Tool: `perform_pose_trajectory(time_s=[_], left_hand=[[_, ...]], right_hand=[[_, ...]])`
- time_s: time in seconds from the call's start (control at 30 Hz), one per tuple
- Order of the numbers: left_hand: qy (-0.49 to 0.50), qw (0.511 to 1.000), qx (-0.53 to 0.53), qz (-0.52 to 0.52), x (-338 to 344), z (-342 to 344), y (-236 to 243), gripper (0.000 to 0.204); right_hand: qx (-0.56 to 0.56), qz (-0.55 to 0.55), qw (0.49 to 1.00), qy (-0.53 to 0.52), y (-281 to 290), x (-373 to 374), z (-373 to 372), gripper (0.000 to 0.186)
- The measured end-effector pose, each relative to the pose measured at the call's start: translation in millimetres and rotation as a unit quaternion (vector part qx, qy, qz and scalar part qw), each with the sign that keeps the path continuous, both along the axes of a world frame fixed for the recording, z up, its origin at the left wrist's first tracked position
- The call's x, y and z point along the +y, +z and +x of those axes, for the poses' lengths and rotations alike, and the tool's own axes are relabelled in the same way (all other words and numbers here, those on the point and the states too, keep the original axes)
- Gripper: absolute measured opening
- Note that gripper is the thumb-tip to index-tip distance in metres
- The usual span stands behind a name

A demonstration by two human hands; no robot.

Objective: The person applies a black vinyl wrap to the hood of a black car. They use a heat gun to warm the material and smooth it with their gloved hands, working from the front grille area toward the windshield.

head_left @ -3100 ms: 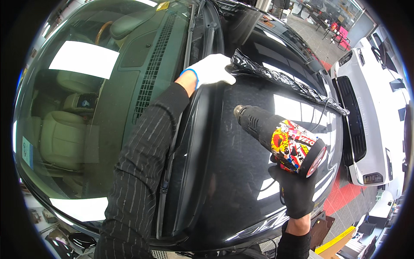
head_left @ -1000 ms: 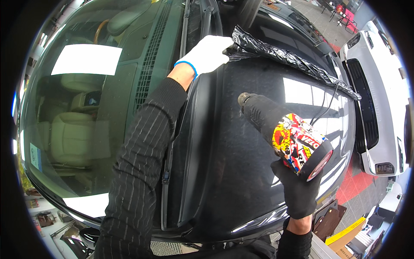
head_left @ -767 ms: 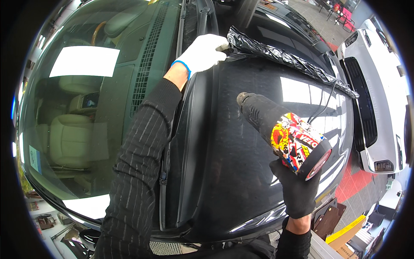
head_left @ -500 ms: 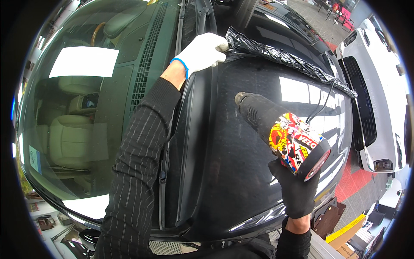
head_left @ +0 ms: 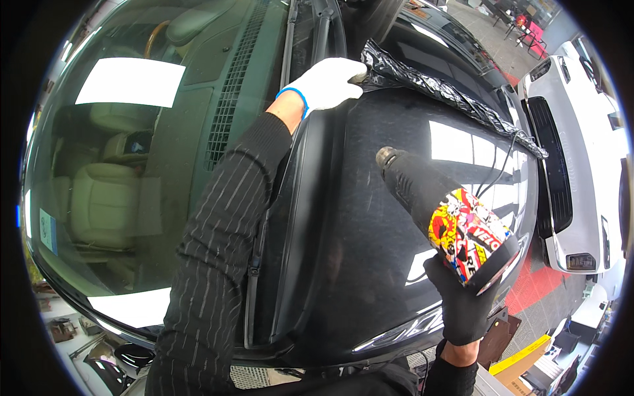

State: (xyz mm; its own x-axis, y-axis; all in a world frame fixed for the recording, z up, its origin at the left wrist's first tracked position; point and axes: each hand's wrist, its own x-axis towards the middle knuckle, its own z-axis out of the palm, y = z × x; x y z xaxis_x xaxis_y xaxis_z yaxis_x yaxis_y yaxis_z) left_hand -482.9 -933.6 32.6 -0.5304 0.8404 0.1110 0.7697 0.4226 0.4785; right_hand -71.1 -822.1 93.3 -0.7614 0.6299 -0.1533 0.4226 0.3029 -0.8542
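My left hand (head_left: 329, 84), in a white glove with a blue cuff, is closed on the end of a long, crumpled, glossy black film (head_left: 444, 90) lying across the black car hood (head_left: 360, 277). My right hand (head_left: 462, 303), in a black glove, grips a heat gun (head_left: 417, 192) with a multicoloured sticker wrap and dark body. Its metal nozzle hangs over the hood below my left hand, angled up and to the left, apart from the film. A dark cord runs beside the gun toward the film's far end.
The windshield (head_left: 99, 264) with wipers (head_left: 253, 270) fills the left side, seats showing through it. A white car (head_left: 586, 171) stands close at right. Chairs (head_left: 525, 36) are at top right. A cardboard box (head_left: 518, 369) and brown boards (head_left: 495, 336) lie at lower right.
Since half a second ago, my left hand has shifted right, and the heat gun with my right hand right and downward in view. Over three seconds, my left hand and the film have risen in view.
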Motion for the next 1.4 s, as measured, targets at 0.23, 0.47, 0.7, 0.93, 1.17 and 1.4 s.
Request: perform_pose_trajectory(time_s=[0.23,0.47,0.7,0.93,1.17,1.4], left_hand=[[-0.003,0.997,-0.02,0.076,0.3,4.2,-3.9,0.019],[0.036,0.976,-0.194,0.094,1.4,0.4,-2.1,0.036],[0.045,0.973,-0.212,0.077,0.7,5.0,7.3,0.035],[0.033,0.979,-0.19,0.064,1.9,12.2,19.2,0.013],[0.045,0.968,-0.237,0.063,2.6,13.7,18.2,0.015],[0.078,0.961,-0.25,0.084,-1.7,17.5,3.2,0.031]], right_hand=[[0.043,0.056,0.997,0.024,0.6,0.3,20.9,0.067],[0.057,0.067,0.995,0.041,-0.1,2.6,25.1,0.059],[0.07,0.08,0.994,0.025,-1.6,0.5,24.0,0.06],[0.049,0.145,0.985,0.075,-4.9,2.2,32.0,0.059],[0.053,0.099,0.993,0.035,-8.9,-0.3,39.1,0.06],[0.077,-0.007,0.997,-0.013,-16.1,-3.9,42.3,0.064]])
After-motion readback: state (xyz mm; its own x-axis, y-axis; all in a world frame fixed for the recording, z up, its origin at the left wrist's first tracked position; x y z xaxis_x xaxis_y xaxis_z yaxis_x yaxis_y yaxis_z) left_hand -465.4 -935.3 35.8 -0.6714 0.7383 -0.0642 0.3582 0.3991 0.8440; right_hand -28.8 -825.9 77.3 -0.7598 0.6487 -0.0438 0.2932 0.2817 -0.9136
